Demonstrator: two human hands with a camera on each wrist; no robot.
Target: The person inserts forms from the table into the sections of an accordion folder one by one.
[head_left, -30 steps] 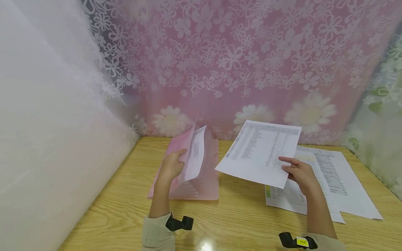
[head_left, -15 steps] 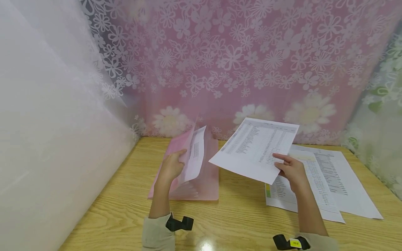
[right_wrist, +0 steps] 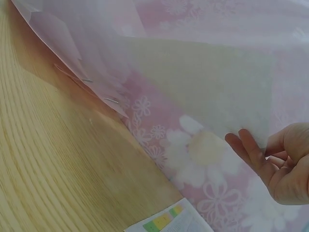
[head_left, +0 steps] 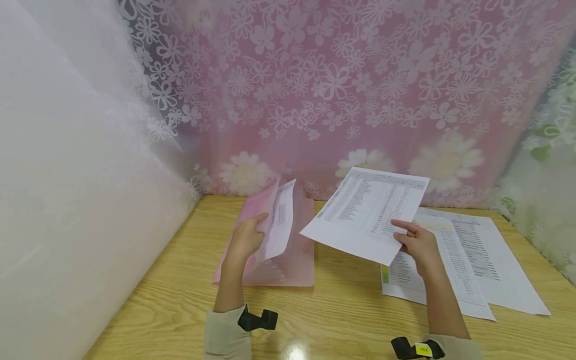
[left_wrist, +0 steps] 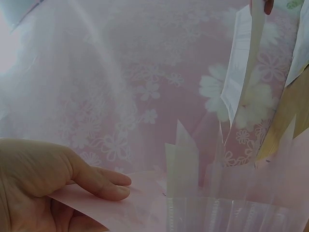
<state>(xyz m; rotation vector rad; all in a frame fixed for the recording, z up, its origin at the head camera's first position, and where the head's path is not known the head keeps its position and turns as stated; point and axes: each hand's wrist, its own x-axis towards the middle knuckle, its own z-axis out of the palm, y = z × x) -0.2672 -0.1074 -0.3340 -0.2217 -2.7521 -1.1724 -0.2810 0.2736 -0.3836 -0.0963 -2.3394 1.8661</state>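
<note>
A pink display folder [head_left: 302,260] with clear sleeves lies open on the left of the table. My left hand [head_left: 245,239] pinches its raised cover; in the left wrist view the thumb presses on the pink cover [left_wrist: 87,208]. Inside the folder stands a printed white sheet [head_left: 281,220], slightly curved. On the right, my right hand [head_left: 418,245] holds another printed sheet [head_left: 360,215] by its lower right edge, raised and tilted above the table. The right wrist view shows the back of that sheet [right_wrist: 207,87] with fingers [right_wrist: 241,145] at its edge.
Two more printed sheets lie overlapping on the right of the wooden table [head_left: 346,310]: one with a coloured strip, the front sheet [head_left: 450,290], and the rear sheet [head_left: 508,275]. A flowered pink curtain [head_left: 315,100] hangs behind the table. A white curtain [head_left: 81,175] borders the left.
My right hand has shifted a little left, and slightly up, with its sheet, then stayed nearly still. The left hand and folder look the same.
</note>
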